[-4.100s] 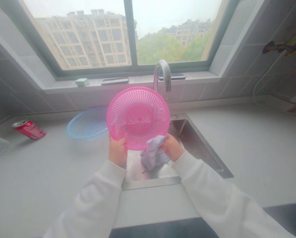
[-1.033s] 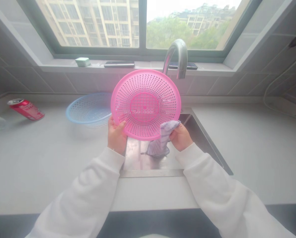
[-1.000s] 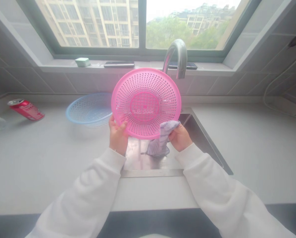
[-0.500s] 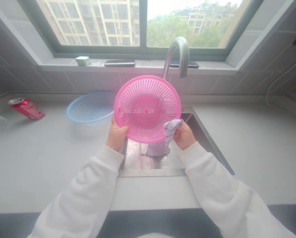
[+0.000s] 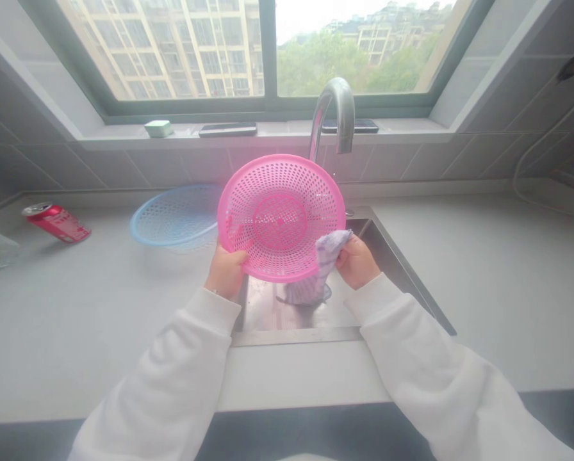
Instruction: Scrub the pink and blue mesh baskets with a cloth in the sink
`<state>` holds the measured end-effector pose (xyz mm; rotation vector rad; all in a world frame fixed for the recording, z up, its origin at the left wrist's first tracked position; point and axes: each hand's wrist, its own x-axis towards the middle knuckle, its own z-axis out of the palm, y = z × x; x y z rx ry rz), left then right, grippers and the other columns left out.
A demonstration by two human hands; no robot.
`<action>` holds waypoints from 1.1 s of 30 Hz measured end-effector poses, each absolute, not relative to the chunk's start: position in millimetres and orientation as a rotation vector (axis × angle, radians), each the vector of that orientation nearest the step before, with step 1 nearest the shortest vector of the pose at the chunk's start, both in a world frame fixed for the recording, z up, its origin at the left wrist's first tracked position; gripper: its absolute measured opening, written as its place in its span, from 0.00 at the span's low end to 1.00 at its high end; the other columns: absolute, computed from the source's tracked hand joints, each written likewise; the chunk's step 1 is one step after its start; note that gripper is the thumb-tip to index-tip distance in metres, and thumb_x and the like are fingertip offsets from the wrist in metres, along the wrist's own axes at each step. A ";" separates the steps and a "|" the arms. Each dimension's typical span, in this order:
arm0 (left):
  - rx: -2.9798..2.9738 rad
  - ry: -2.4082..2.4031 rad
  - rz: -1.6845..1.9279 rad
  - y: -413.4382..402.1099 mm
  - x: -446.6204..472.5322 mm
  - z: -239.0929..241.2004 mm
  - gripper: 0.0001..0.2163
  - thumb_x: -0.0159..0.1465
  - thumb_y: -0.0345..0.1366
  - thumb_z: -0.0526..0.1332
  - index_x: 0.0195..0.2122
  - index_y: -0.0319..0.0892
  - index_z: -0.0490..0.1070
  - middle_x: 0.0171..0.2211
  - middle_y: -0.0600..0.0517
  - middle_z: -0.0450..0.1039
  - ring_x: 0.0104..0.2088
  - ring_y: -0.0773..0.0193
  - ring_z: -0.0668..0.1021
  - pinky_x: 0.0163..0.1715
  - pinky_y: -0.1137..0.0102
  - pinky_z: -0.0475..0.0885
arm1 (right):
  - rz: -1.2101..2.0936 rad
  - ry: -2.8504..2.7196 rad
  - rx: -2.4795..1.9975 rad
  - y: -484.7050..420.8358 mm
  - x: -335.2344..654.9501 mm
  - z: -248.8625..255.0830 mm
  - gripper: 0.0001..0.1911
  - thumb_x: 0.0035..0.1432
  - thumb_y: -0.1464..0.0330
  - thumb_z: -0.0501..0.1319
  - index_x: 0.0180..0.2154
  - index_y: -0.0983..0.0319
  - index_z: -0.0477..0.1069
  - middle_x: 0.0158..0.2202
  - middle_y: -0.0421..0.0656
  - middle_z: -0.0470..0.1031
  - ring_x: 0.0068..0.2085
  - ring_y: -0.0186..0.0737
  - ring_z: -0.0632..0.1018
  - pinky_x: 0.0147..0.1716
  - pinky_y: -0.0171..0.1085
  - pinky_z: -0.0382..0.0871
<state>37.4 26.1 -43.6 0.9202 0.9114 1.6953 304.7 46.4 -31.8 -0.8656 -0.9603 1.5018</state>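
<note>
In the middle of the frame, the left hand (image 5: 225,272) grips the rim of a round pink perforated plastic basket (image 5: 281,218), tilted above a stainless-steel sink (image 5: 296,335). The right hand (image 5: 358,261) clenches a bunched lilac striped cloth (image 5: 326,256), which seems to touch the basket's lower right edge. A pale blue perforated basket (image 5: 174,216) rests on the pale grey counter (image 5: 75,320) to the left.

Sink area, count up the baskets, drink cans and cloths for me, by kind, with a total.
Perforated plastic baskets: 2, the pink basket and the blue basket
Drink cans: 1, the red can
Cloths: 1, the striped cloth
Total: 4
</note>
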 end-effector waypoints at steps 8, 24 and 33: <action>0.998 0.844 2.062 20.7 51.1 -51.6 0.35 0.61 0.33 0.68 0.67 0.60 0.58 0.67 0.50 0.67 0.68 0.52 0.72 0.68 0.48 0.68 | 1.635 -0.990 -0.873 33.7 284.5 -36.4 0.11 0.46 0.62 0.77 0.32 0.56 0.81 0.36 0.42 0.85 0.39 0.45 0.83 0.39 0.42 0.81; 1.060 0.806 1.898 22.4 40.4 -48.1 0.38 0.56 0.30 0.71 0.67 0.60 0.61 0.67 0.48 0.67 0.69 0.47 0.70 0.67 0.45 0.68 | 1.503 -0.876 -0.878 47.0 303.3 -32.1 0.12 0.47 0.60 0.77 0.31 0.56 0.80 0.32 0.38 0.83 0.35 0.40 0.82 0.36 0.38 0.80; 1.021 0.889 1.803 22.1 51.7 -60.2 0.49 0.55 0.26 0.70 0.74 0.63 0.50 0.72 0.47 0.61 0.70 0.46 0.69 0.67 0.47 0.70 | 1.599 -0.950 -0.898 37.8 290.8 -32.1 0.14 0.44 0.62 0.78 0.34 0.55 0.82 0.36 0.41 0.85 0.39 0.45 0.83 0.37 0.41 0.80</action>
